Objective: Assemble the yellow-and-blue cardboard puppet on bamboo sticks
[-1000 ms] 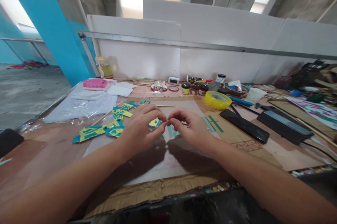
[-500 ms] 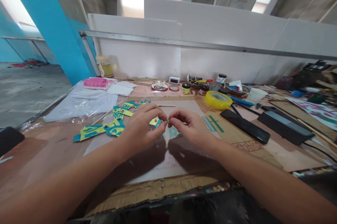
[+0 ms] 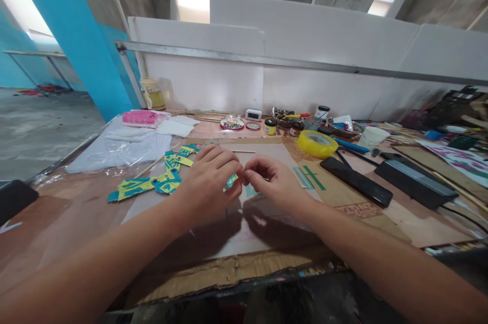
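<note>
My left hand [image 3: 217, 176] and my right hand [image 3: 269, 176] meet fingertip to fingertip above a white sheet [image 3: 213, 243]. Both are closed in a pinch. Whatever lies between the fingertips is too small and hidden to name. Behind my left hand lies a yellow and teal painted cut-out [image 3: 143, 187] with small dark and red dots, partly covered by the hand. A thin wooden stick [image 3: 244, 151] rests just beyond my fingers.
On the right are a roll of yellow tape [image 3: 316, 144], a black phone [image 3: 356, 182] and a black box-like device [image 3: 415, 182]. Further back stand a dish of beads [image 3: 232, 124], a small white clock [image 3: 253, 115] and a yellow jar [image 3: 270, 127]. Papers [image 3: 114, 149] lie at left.
My left hand has rolled over slightly, its fingers curling downward against the right fingertips. The right hand stays almost in place. The view has shifted a little.
</note>
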Action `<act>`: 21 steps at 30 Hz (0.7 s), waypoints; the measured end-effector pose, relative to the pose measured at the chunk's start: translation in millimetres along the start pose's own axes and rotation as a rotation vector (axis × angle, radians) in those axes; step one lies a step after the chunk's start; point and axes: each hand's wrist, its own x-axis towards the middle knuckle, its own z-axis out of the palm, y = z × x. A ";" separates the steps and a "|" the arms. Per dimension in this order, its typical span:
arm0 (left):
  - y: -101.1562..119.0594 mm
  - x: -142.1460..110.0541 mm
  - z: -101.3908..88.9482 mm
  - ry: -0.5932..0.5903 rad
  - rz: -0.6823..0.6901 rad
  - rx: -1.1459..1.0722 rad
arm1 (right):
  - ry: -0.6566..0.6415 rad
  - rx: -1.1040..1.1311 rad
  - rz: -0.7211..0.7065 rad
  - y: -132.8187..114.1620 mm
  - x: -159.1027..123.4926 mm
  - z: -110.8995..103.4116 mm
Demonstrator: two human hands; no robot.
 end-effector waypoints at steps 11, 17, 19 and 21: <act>-2.2 -0.2 -2.3 -0.061 -0.117 -0.174 | 0.058 -0.088 -0.121 -2.5 -4.0 -0.9; -5.0 -2.1 3.2 -0.061 -0.197 -0.276 | 0.005 -0.181 -0.119 -2.2 -2.5 -4.8; -5.3 -1.8 4.7 -0.058 -0.237 -0.326 | 0.004 -0.173 -0.110 -1.7 -2.3 -5.1; -4.2 -1.0 5.9 -0.054 -0.297 -0.388 | 0.023 -0.150 -0.107 -0.6 -2.6 -4.4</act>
